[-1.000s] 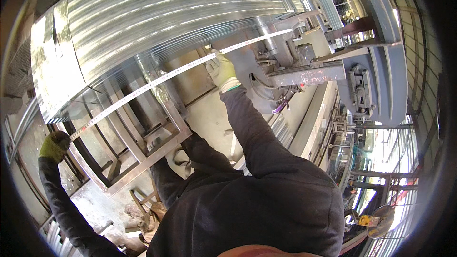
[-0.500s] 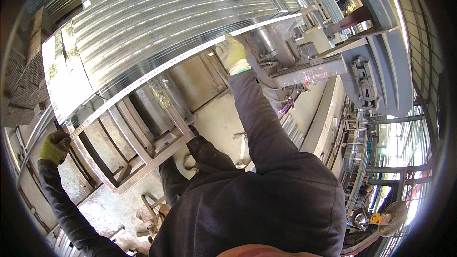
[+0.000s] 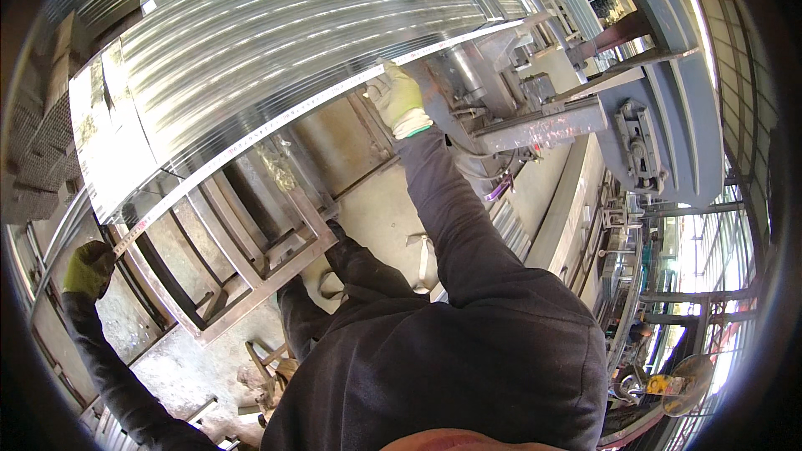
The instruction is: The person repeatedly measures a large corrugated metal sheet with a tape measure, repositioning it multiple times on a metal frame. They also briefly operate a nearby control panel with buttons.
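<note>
A long pale measuring tape (image 3: 276,124) is stretched along the near edge of a stack of shiny corrugated metal sheets (image 3: 284,42). My left hand (image 3: 89,270), in a yellow-green work glove, is closed around the tape's left end, just off the sheets' corner. Whether the tape's case is inside that fist is hidden. My right hand (image 3: 398,100), gloved alike with a pale cuff, has its fingers bent at the tape farther right. Beyond this hand the tape runs on to the sheets' far right end.
Under the sheets is a metal frame (image 3: 234,305) with crossbars, close to my legs. A grey machine with a steel arm (image 3: 543,127) stands at right. Bundled stock (image 3: 42,150) is piled at far left. Scrap pieces (image 3: 271,372) lie on the floor.
Both hands have shifted slightly left, and the tape has slid left with them along the sheets' edge. The sheets stay in place.
</note>
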`<state>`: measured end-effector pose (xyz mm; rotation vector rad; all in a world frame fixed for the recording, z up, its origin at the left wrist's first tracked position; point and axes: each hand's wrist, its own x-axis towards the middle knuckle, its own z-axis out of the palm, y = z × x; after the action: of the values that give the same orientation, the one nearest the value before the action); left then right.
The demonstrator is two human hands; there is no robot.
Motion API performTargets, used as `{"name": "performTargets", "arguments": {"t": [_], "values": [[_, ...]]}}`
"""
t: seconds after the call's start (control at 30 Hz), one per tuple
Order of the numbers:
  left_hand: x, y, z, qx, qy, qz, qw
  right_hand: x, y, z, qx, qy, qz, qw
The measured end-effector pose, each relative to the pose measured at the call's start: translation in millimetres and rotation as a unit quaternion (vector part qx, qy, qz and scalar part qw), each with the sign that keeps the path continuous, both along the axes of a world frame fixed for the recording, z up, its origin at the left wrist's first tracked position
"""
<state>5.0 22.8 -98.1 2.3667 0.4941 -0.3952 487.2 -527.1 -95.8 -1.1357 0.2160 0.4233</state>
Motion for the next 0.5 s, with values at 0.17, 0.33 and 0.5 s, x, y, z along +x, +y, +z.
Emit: {"name": "performTargets", "arguments": {"t": [0.17, 0.33, 0.5], "values": [[5.9, -1.8, 11.8, -0.042, 0.005, 0.009, 0.999, -0.2, 3.0, 1.8, 0.002, 0.001, 0.003, 1.0], [8.8, -5.0, 0.3, -0.05, -0.03, 0.043, 0.997, 2.3, 5.0, 2.9, -0.001, 0.002, -0.003, 1.0], [3.3, 1.8, -6.8, -0.032, -0.008, 0.037, 0.999, -0.8, 4.5, 4.3, -0.013, -0.005, -0.002, 1.0]]}}
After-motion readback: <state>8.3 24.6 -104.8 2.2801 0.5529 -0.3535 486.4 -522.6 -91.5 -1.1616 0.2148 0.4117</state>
